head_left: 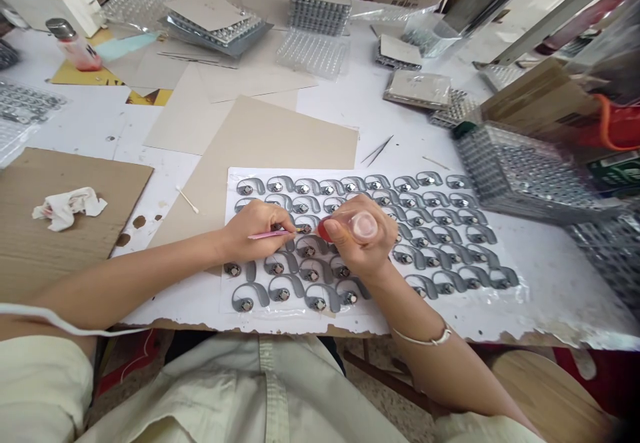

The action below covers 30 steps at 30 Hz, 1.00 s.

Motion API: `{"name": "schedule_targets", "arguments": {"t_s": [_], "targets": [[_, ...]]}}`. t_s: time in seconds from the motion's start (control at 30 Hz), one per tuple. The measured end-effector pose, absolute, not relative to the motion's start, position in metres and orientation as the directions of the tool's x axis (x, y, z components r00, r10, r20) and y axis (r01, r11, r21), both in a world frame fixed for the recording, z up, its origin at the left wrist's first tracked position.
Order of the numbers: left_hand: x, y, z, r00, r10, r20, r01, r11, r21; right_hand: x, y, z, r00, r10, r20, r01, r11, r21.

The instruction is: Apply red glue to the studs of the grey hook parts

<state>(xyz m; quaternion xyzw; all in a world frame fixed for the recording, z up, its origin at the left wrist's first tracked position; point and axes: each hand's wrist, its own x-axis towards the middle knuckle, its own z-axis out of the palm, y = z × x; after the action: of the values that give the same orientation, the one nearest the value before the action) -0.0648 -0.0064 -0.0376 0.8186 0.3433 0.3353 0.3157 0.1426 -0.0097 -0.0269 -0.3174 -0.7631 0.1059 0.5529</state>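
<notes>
Pinching a slim pink tool (pixel 270 234), the left hand (pixel 256 230) is pointing its tip at a grey hook-shaped piece (pixel 305 228) left of centre, while the right hand (pixel 367 251) is gripping a red-nosed bottle (pixel 364 226) just right of it. The step seems to be fine work on that piece — the next move calling for a steady tip. Both hands are partly hiding neighbouring pieces (pixel 341 270); whether the tip is touching, I cannot tell.

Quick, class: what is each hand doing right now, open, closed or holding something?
Left hand: closed, holding a thin pink tool.
Right hand: closed around a small translucent bottle.
</notes>
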Motion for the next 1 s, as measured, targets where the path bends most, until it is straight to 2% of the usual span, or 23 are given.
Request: {"name": "schedule_targets", "arguments": {"t_s": [0.3, 1.0], "targets": [[-0.0667, -0.0034, -0.0383, 0.525, 0.813, 0.252, 0.357, -0.479, 0.802, 0.1419, -0.0095, -0.0283, -0.174, 0.599, 0.782, 0.339, 0.782, -0.523], [-0.0677, -0.0035, -0.0389, 0.531, 0.816, 0.229, 0.36, -0.462, 0.81, 0.1427, -0.0101, -0.0329, -0.16, 0.596, 0.787, 0.337, 0.782, -0.524]]}}
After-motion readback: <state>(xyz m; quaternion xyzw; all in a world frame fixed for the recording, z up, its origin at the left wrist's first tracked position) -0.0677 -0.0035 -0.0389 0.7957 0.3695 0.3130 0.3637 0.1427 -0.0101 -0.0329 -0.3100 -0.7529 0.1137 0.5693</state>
